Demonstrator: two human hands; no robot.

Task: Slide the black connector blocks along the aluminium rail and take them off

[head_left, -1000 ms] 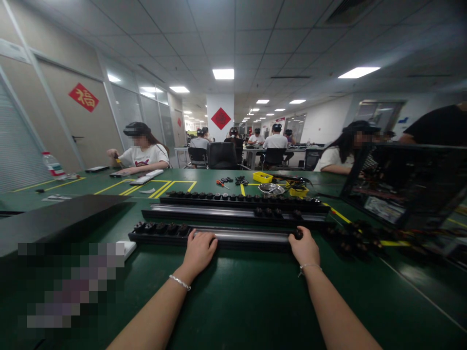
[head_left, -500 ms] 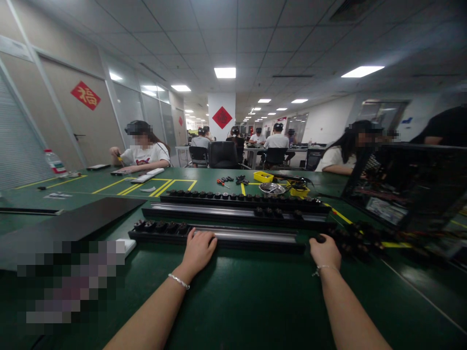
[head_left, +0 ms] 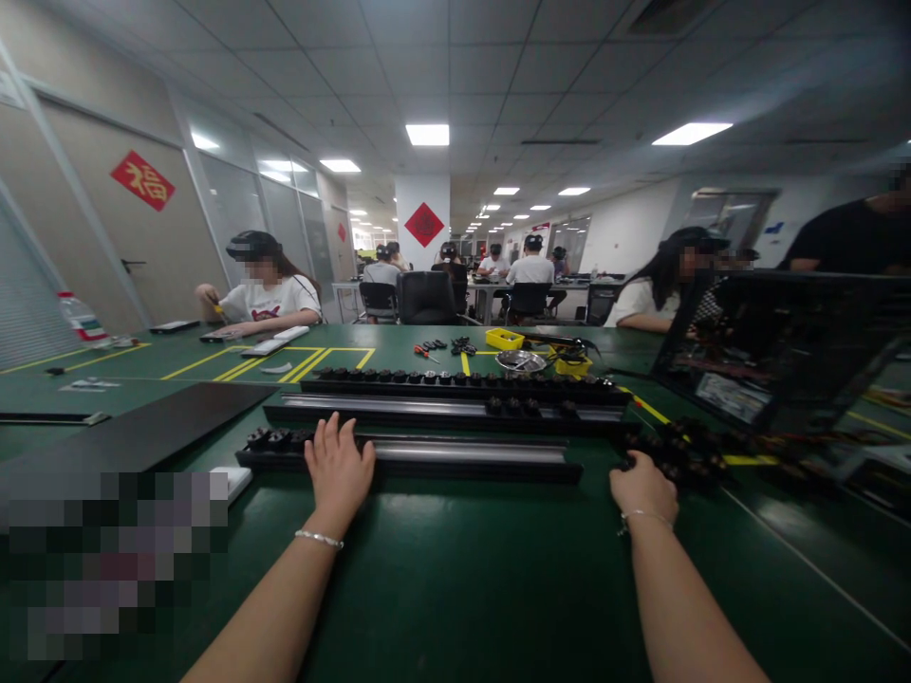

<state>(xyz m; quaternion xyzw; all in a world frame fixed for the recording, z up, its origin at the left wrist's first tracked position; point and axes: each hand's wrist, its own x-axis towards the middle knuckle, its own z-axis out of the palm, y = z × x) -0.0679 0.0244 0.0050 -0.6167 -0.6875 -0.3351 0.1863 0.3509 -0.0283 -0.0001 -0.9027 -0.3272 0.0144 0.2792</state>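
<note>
My left hand lies with fingers spread over the left part of the nearest long black rail. It touches the row of small black modules seated there and hides some of them. To the right of that rail's end, my right hand is curled round a small black module, mostly covered by the fingers. A pile of similar loose black modules lies just beyond that hand. Farther back, a second black rail carries several modules, and a third rail is lined with them.
A yellow bin, a metal dish and an orange-handled tool sit behind the rails. An open black computer case stands at right. A dark flat panel lies at left. A co-worker sits across the table.
My left hand has moved left along the nearest rail and spread its fingers over the modules. My right hand has shifted slightly towards the loose pile, still closed. The view has turned a little right.
</note>
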